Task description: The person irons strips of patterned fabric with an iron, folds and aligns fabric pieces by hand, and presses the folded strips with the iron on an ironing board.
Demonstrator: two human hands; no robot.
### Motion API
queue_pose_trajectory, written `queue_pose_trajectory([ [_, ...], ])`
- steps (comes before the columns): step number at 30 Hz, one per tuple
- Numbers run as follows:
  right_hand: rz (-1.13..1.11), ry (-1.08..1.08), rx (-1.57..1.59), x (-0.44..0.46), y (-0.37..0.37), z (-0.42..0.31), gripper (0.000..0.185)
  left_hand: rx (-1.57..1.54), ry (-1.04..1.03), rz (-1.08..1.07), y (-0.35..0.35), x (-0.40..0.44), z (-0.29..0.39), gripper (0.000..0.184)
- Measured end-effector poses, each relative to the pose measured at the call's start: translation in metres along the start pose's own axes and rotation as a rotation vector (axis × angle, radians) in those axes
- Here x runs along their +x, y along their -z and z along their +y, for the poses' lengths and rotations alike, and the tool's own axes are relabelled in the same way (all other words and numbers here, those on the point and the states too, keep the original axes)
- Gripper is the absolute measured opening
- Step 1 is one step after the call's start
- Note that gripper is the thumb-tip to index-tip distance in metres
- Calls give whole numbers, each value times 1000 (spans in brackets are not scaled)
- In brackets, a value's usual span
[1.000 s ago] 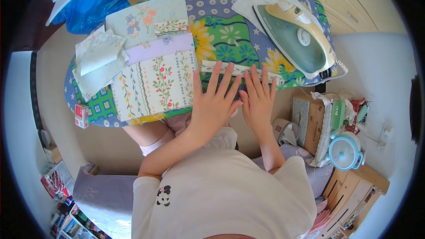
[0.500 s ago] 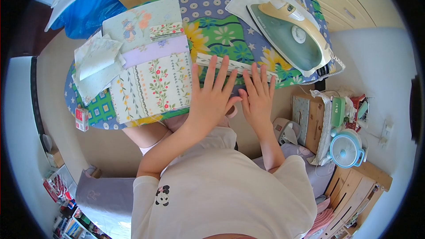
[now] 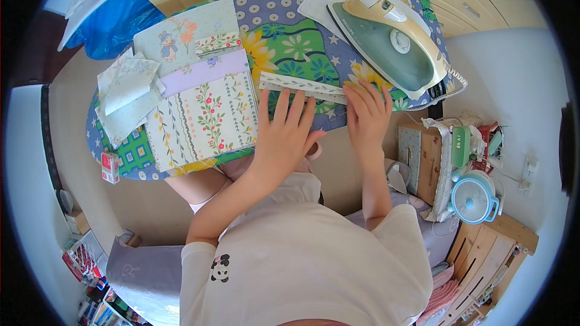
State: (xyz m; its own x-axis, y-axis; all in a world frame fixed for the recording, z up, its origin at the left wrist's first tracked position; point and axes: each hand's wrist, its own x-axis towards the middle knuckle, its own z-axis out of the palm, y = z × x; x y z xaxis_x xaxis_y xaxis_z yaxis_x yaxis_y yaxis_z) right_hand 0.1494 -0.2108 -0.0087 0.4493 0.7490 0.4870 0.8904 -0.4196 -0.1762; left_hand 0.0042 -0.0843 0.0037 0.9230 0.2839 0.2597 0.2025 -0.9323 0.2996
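A narrow folded fabric strip [image 3: 302,86] with a leaf print lies across the ironing board. My left hand [image 3: 279,139] is spread, palm down, its fingertips on the strip's near edge. At the strip's right end is my right hand [image 3: 367,119], index finger and thumb closed on that end while the other fingers reach past it. The steam iron [image 3: 393,45] rests beyond my right hand on a white folded cloth [image 3: 317,6]. Floral fabric pieces [image 3: 208,118] lie in a stack left of my left hand.
The ironing board [image 3: 266,3] has a patterned cover. Loose fabric scraps [image 3: 127,93] and a small red-and-white box [image 3: 110,168] are at its left end. The iron's coiled cord [image 3: 457,78] hangs at the right. A blue fan [image 3: 474,199] stands on a side cabinet [image 3: 429,163].
My right hand has shifted right to the strip's end, its thumb and index now closed there. My left hand stays nearly in place, fingertips slightly lower on the strip.
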Motion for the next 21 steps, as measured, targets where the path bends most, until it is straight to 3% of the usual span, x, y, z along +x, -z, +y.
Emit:
queue_pose_trajectory([
  [7,98,14,54,14,-4,5,29,-36,21,-18,6,11,-3,53],
  [14,60,72,46,13,-2,4,31,-99,25,124,9,18,-17,38],
  [21,8,50,55,7,-1,1,35,13,-82,151,14,23,-19,37],
])
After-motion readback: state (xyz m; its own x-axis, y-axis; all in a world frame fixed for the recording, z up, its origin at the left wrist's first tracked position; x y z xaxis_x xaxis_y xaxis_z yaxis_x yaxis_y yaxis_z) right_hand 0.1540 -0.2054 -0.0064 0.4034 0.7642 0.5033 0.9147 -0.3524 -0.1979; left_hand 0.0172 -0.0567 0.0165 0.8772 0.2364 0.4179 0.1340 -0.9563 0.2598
